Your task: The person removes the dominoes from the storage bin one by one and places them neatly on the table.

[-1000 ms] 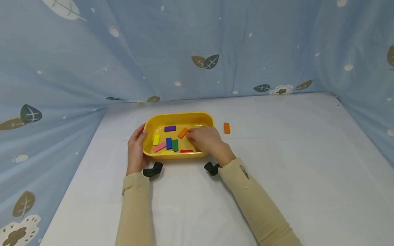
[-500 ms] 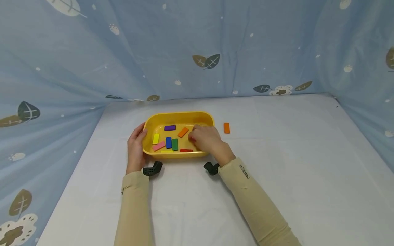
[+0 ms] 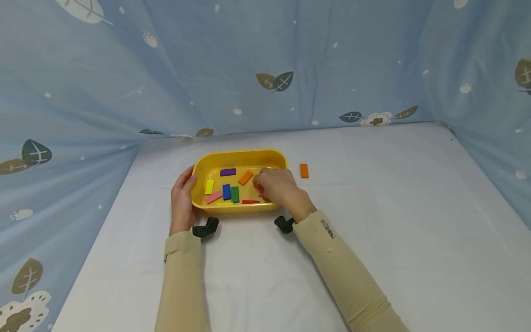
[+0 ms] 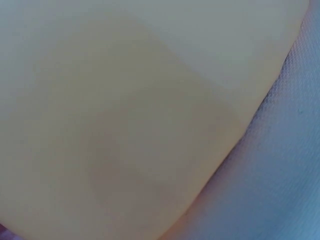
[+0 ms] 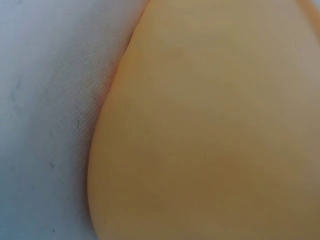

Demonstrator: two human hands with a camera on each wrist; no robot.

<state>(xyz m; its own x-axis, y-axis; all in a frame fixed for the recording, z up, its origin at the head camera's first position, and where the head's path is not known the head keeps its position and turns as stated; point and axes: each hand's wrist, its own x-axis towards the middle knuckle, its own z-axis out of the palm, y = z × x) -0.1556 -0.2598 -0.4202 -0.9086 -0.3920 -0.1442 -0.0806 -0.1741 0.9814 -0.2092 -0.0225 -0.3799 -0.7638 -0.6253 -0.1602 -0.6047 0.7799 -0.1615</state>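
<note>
Gripping the yellow tray point(image 3: 244, 159) at its left end, thumb at the rim, my left hand point(image 3: 181, 200) presumably steadies it while my right hand point(image 3: 275, 184) reaches inside. Those right fingers bend over a reddish block point(image 3: 260, 190) near the tray's right end; pinched or merely touched, I can't tell! Coloured blocks point(image 3: 235, 194) lie scattered beside it, a lone orange block point(image 3: 304, 170) rests outside on white cloth point(image 3: 373, 207), and a blue leaf-patterned curtain point(image 3: 207, 69) hangs behind.

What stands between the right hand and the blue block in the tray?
The green block does: it lies beside the blue block, on the side facing the right hand. A straight sideways reach would likely meet it first.
</note>
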